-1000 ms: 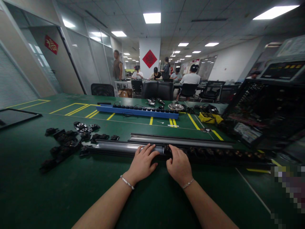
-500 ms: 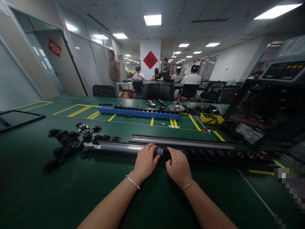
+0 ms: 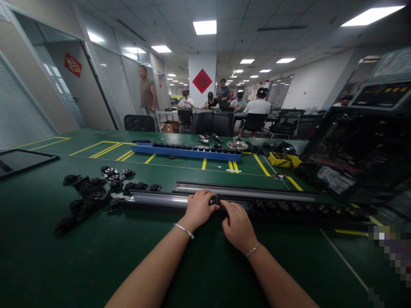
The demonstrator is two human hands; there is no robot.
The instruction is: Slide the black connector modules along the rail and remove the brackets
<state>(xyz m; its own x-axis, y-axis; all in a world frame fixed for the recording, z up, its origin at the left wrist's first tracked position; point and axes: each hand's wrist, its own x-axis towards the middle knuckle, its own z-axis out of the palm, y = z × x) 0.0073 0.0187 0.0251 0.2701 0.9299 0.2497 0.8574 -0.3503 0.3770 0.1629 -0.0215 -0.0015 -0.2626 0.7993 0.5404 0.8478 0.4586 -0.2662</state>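
Observation:
A long black rail with a shiny grey inner face (image 3: 157, 199) lies crosswise on the green table. My left hand (image 3: 199, 210) lies over its middle, thumb and fingers closed round a small black part (image 3: 214, 200). At that part's right edge are the fingertips of my right hand (image 3: 238, 224), whose other fingers are curled and partly hidden. A row of small dark parts (image 3: 289, 207) sits in the rail's right half. Just behind it runs a second grey rail (image 3: 276, 194).
Several loose black parts (image 3: 93, 192) are heaped at left. Farther back stand a blue channel (image 3: 186, 152) with parts in it, a metal bowl (image 3: 236, 146) and a yellow box (image 3: 284, 160). A dark open-framed machine (image 3: 340, 149) stands at right. Co-workers (image 3: 257, 105) sit beyond.
My left hand has moved slightly right and turned, and the small black part between the hands shows more plainly, tipped differently. My right hand has shifted slightly left. A standing person behind moved left.

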